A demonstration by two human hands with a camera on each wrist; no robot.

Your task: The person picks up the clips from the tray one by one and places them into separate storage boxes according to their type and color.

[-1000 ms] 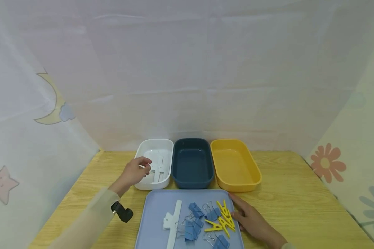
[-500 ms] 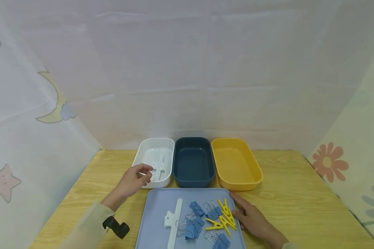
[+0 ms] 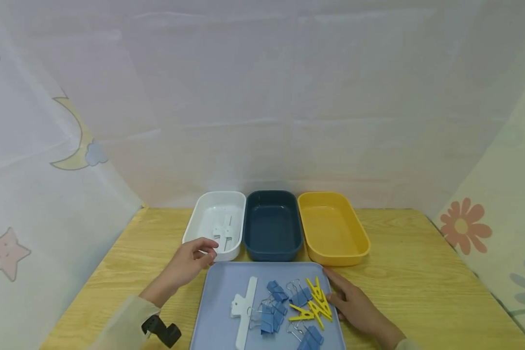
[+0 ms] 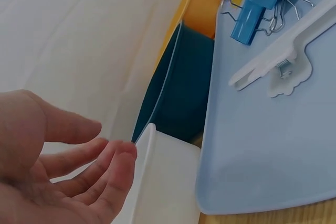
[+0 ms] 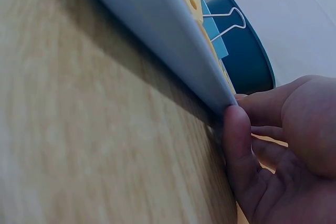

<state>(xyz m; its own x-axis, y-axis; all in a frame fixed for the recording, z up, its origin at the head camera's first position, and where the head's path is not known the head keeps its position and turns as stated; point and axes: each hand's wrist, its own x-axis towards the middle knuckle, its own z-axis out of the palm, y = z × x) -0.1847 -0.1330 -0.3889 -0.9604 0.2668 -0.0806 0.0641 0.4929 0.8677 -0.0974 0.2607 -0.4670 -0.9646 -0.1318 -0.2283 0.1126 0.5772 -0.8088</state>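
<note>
My left hand (image 3: 188,262) hovers by the front left corner of the white bin (image 3: 195,218), fingers loosely bent, holding nothing. Inside that bin lie white long-bar clips (image 3: 227,232). On the pale blue tray (image 3: 216,291) rests another white long-bar clip (image 3: 245,311). Several blue binder clips (image 3: 268,321) sit to its right, some with wire handles raised. Yellow clothespins (image 3: 317,304) are heaped near the tray's right edge. There my right hand (image 3: 354,306) holds the rim; in the right wrist view a fingertip (image 5: 236,124) presses the rim from outside.
A dark blue bin (image 3: 273,253) and a yellow bin (image 3: 337,260) stand right of the white one, in a row behind the tray. All rest on a wooden table (image 3: 420,287). Patterned cloth (image 3: 262,107) hangs behind and at both sides.
My left hand has drawn back from over the white bin toward its front edge and the tray. My right hand stays at the tray's rim, and the clips have not moved.
</note>
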